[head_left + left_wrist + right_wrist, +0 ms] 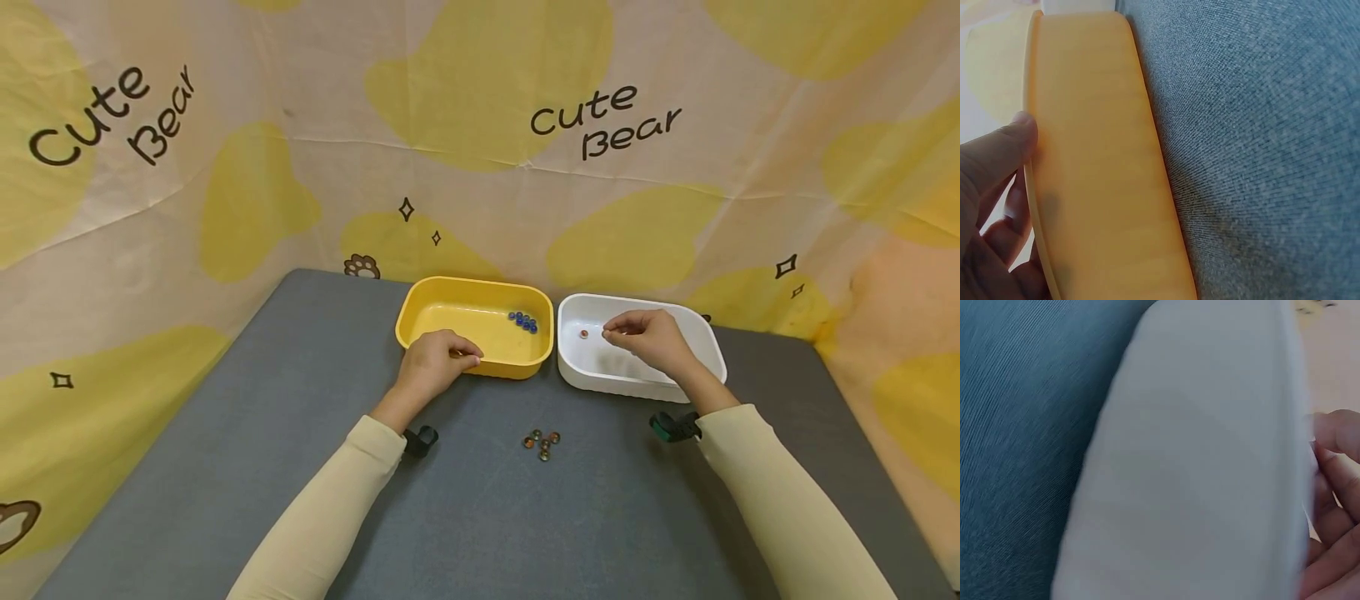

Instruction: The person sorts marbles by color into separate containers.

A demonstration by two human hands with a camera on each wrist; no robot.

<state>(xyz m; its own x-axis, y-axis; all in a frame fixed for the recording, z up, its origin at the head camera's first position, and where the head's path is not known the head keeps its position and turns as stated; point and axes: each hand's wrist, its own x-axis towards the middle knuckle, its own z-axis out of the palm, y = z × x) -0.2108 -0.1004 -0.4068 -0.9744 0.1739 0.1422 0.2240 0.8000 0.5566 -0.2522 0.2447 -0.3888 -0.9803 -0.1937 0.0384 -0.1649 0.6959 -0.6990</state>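
My left hand [435, 365] is at the near rim of the yellow bin [427, 292]. In the left wrist view the thumb [1021, 128] lies on the rim's outer side and the curled fingers sit inside, gripping the wall. Above the white bin [637, 385] hovers my right hand [651, 340], thumb and fingertips close together. I cannot tell whether anything is between them. An orange-toned marble [583, 334] is in the white bin, just left of those fingertips. The right wrist view shows mostly the bin's outer wall [1172, 456], which partly hides the fingers.
Several blue marbles [522, 322] are grouped at the right side inside the yellow bin. Several multicoloured marbles [545, 445] lie on the grey tabletop [480, 525], between the forearms. A printed cloth [465, 192] hangs behind the bins, which stand side by side.
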